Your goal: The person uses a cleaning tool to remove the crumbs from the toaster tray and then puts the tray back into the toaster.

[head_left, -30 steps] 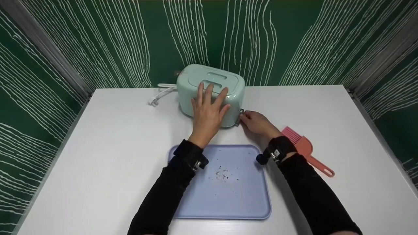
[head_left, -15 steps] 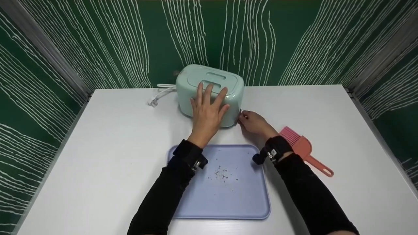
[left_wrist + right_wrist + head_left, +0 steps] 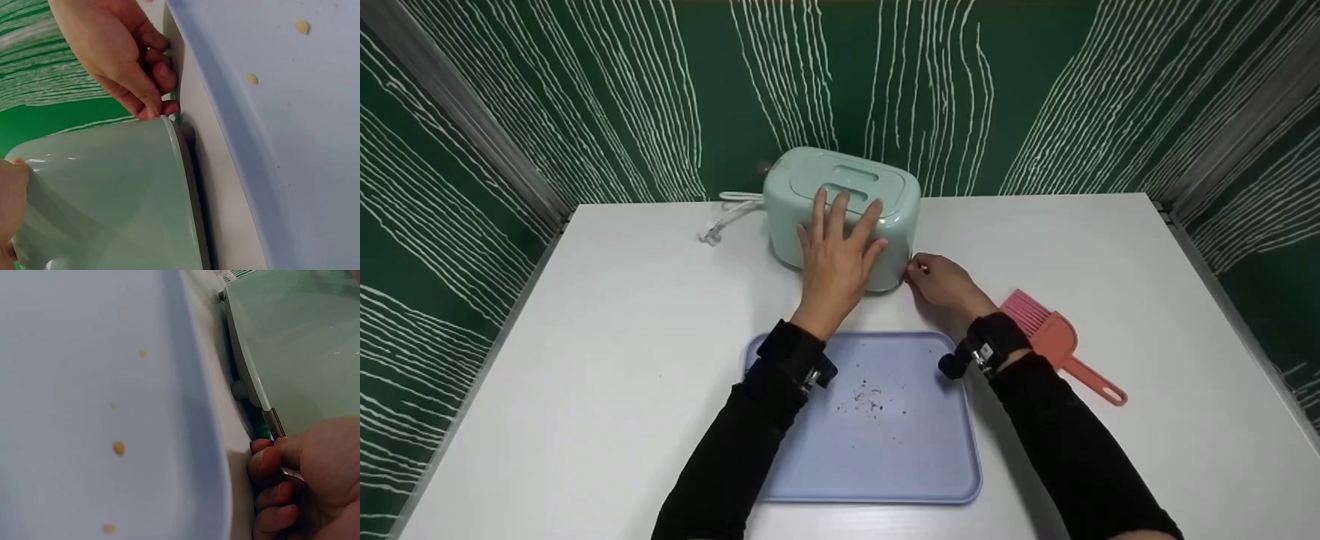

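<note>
A mint-green toaster [image 3: 844, 169] with a lid over its top stands at the back of the table. My left hand [image 3: 834, 262] rests on its front side with spread fingers, the tips near the top. At the toaster's lower right end, my right hand [image 3: 945, 281] pinches the edge of a grey-brown crumb tray [image 3: 274, 423] between thumb and forefinger, the other fingers curled. Most of the crumb tray is hidden in the toaster's base and behind the hand. In front lies a lavender serving tray [image 3: 877, 472] with scattered crumbs [image 3: 868, 400].
A pink-red brush and scoop [image 3: 1056, 341] lies on the white table [image 3: 585, 360], right of the tray and partly behind the right wrist. A white cord with a plug [image 3: 712, 234] lies left of the toaster. A green wall [image 3: 855, 75] with white lines stands behind.
The right hand has moved slightly left toward the toaster. The crumb tray's end, which stuck out at the right before, now sits closer in. The left hand has stayed in place.
</note>
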A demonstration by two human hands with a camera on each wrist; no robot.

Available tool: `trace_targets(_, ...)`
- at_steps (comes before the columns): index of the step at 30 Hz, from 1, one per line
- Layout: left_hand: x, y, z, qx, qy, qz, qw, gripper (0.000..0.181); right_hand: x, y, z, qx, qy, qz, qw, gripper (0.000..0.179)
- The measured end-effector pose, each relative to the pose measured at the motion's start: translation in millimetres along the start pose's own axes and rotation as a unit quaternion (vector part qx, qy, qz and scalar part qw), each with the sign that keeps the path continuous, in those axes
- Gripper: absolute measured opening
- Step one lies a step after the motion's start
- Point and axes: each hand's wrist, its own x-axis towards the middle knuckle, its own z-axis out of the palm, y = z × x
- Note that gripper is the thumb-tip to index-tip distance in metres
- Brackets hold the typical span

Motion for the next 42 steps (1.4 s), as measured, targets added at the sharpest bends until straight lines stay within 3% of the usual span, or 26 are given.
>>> trace_targets(9,-2.2,-5.6,-1.3,-0.009,-0.021,0.0,0.9997,0.055,-1.0,2,2,0.025,-0.002,0.018,0.9995,0.035)
trace_targets(15,-3.4,-8.1,-14.1,-0.047,-0.061,-0.01,0.997,0.06,-9.1,4,-4,0.084,-0.042,0.006,0.9956,0.03)
trace_targets(20,-5.6,-7.1,-28.2,-0.088,-0.074,-0.026,0.993,0.062,-22.1,7,-13,0.117,-0.056,0.016,0.9914,0.033)
trace_targets(28,-21.3,-14.8,-47.1,-0.072,-0.098,-0.051,0.9913,0.062,-53.1,11,-35,0.026,0.007,-0.009,0.9996,0.038)
trace_targets(42,-53.2,-32.0,-86.0,-0.009,-0.146,-0.103,0.9839,0.064,-122.4,-4,-78,-0.055,0.057,-0.037,0.9962,0.067)
